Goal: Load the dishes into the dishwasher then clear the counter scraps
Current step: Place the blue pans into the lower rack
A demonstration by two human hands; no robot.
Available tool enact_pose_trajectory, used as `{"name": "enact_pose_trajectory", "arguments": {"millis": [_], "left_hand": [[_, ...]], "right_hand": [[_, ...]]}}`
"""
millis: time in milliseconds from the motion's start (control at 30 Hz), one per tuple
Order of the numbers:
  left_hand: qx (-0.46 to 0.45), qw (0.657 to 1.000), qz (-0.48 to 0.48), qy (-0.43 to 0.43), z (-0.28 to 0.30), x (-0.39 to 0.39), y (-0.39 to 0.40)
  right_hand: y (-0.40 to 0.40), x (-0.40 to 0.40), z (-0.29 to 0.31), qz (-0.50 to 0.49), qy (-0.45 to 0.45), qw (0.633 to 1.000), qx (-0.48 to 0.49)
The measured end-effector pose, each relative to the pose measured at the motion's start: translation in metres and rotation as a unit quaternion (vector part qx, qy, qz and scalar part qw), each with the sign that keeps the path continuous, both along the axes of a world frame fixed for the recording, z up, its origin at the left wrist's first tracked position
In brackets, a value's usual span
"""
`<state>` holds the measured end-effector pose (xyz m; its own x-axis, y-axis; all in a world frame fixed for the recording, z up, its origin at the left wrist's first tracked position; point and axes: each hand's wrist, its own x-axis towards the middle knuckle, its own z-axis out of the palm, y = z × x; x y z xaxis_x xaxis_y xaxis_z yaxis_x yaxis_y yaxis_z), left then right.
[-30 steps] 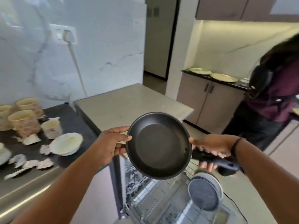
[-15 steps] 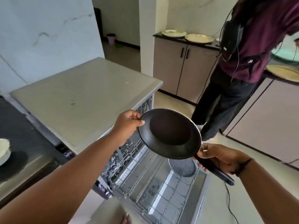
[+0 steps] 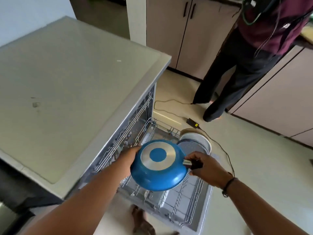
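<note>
Domestic kitchen. Landmark: open dishwasher (image 3: 135, 119) with grey flat top, wire racks visible inside. Lower rack (image 3: 177, 197) pulled out in front of it, over the lowered door; plates (image 3: 196, 141) stand upright at the rack's far end. Beyond the dishwasher: beige base cabinets (image 3: 186, 31) with dark vertical handles. To its right: further cabinet fronts (image 3: 279, 102). Pale floor (image 3: 254, 158) beside the rack, crossed by a black cable (image 3: 171, 100) with an adapter.
</note>
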<state>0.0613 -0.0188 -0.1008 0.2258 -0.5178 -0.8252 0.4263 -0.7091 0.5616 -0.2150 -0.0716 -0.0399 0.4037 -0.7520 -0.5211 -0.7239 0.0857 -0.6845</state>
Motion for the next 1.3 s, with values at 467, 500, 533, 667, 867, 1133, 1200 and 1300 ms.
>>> {"name": "enact_pose_trajectory", "arguments": {"millis": [467,500,533,667,867,1133,1200,1300], "left_hand": [[0.111,0.992,0.002,-0.065,-0.190,0.046,0.055],[0.113,0.991,0.005,-0.066,-0.204,0.048,0.056],[0.113,0.991,0.012,-0.070,-0.215,0.050,0.055],[0.110,0.985,0.003,-0.132,-0.261,0.057,0.044],[0.078,0.970,-0.048,-0.225,-0.303,0.070,0.022],[0.155,0.969,-0.012,-0.190,-0.346,0.083,0.018],[0.170,0.963,-0.020,-0.207,-0.350,0.079,0.022],[0.178,0.959,-0.037,-0.220,-0.354,0.073,0.027]], "right_hand": [[0.034,0.047,-0.225,0.219,0.091,0.964,-0.124],[0.029,0.052,-0.240,0.225,0.090,0.962,-0.125],[0.023,0.057,-0.252,0.230,0.089,0.961,-0.127],[0.000,0.076,-0.303,0.260,0.099,0.952,-0.125],[-0.018,0.090,-0.356,0.269,0.114,0.946,-0.140],[-0.025,0.114,-0.398,0.296,0.122,0.936,-0.145],[-0.025,0.120,-0.405,0.292,0.121,0.939,-0.137],[-0.026,0.128,-0.417,0.283,0.120,0.943,-0.127]]}}
